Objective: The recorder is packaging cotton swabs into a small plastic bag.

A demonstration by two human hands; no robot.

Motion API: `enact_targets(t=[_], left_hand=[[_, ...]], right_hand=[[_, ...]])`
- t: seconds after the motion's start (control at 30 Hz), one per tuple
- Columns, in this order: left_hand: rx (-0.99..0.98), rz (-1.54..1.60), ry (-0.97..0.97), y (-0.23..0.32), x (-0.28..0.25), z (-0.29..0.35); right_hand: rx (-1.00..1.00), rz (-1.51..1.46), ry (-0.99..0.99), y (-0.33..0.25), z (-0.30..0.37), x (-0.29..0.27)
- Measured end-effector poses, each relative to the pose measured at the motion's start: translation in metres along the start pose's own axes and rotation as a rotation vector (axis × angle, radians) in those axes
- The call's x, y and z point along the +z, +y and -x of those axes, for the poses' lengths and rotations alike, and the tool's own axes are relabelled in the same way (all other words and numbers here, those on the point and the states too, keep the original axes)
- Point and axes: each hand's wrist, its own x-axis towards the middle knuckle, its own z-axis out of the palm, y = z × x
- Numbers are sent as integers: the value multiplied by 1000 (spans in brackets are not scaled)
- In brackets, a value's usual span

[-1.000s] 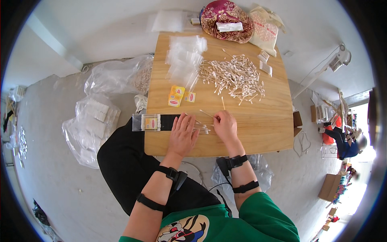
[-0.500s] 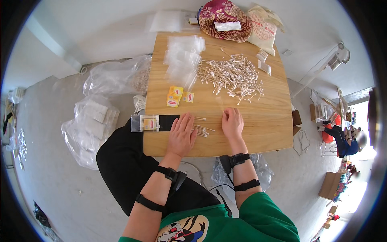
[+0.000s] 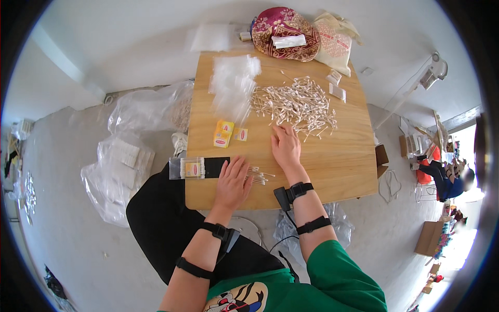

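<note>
From afar, I'm seeing the left hand [image 3: 232, 183] resting over loose swabs [image 3: 259, 175] on the worktop [image 3: 332, 171], the right hand [image 3: 285, 147] meeting the swab pile [image 3: 299, 104] (I can't tell whether either grip is closed).

Printed marks are showing on several things, but all the lettering is staying too small or soft to read. On the surface [image 3: 332, 177], a few yellow cards [image 3: 223, 133] are overlapping, the nearest one bearing a red label mark with pale print inside. Just beside them, a single yellow card [image 3: 240, 134] is displaying a similar small red mark. Another yellow label [image 3: 192, 170] with a red mark is sitting among the cotton swabs [image 3: 185, 168] in the clear packet [image 3: 175, 169]. At the far edge, a cream cloth bag [image 3: 334, 44] is carrying rows of blurred red print.
</note>
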Motion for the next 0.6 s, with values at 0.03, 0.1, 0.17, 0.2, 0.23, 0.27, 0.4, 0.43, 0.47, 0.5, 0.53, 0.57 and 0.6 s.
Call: enact_targets(t=[0.03,0.1,0.17,0.2,0.23,0.27,0.4,0.43,0.47,0.5,0.53,0.57,0.6], left_hand=[[-19,44,15,-1,0,1],[-12,90,24,-2,-1,4],[-8,137,30,-3,1,3],[-13,178,21,-4,1,4],[-19,218,10,-5,1,5],[-20,217,12,-6,1,7],[-25,62,64,-1,-1,2],[-60,2,61,0,-1,0],[-53,4,62,2,-1,0],[-50,0,29,1,0,-1],[-47,-3,-5,1,0,-1],[-41,-2,0,2,0,0],[-40,-9,-7,2,0,1]], right_hand=[[-31,4,-5,4,-3,5],[16,14,-12,11,1,10],[64,22,-21,19,7,11],[73,23,-27,18,10,10],[82,23,-32,17,13,10],[79,22,-32,16,14,11],[258,-36,-34,15,5,11],[257,22,-36,13,0,11],[259,25,-30,11,-3,11],[295,61,-81,10,-8,13],[331,98,-132,9,-11,13],[330,101,-124,10,-11,10],[340,109,-157,10,-8,7]])
